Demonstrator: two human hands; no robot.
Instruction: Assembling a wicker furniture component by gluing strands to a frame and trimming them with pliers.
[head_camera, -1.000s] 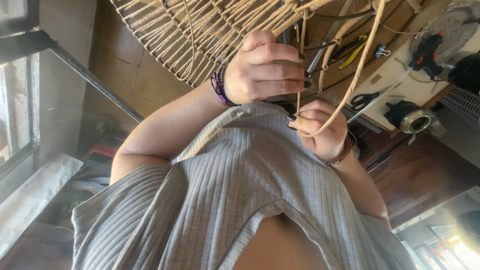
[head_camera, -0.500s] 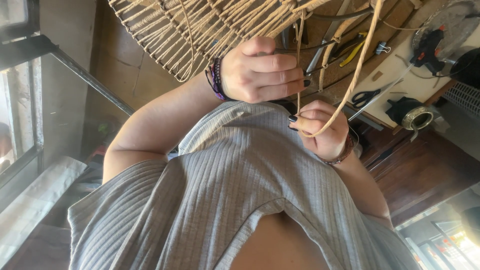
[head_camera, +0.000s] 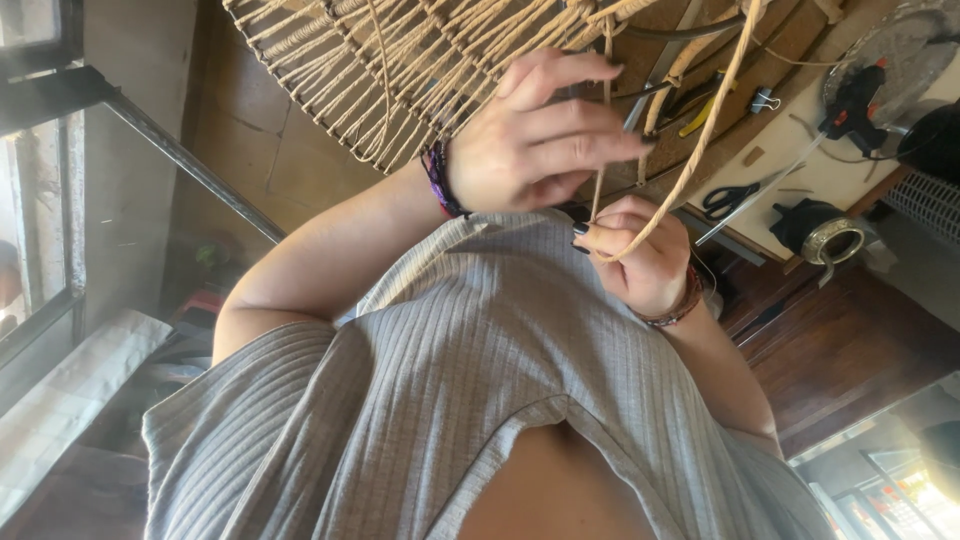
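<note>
While the right hand (head_camera: 640, 255) pinches a cane strand (head_camera: 690, 150), the left hand (head_camera: 530, 140), fingers loose, touches the woven frame (head_camera: 380, 70) near scissors (head_camera: 728, 200).

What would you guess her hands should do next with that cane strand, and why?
Probably draw the cane strand snug. The right hand pinches it just below the woven frame, where it bends in a slack loop, while the left hand rests its fingers at the frame's edge.

A pale worktop (head_camera: 800, 165) carries black scissors (head_camera: 728, 200), a tape roll (head_camera: 830, 238) (probably) and a binder clip (head_camera: 765, 100).
</note>
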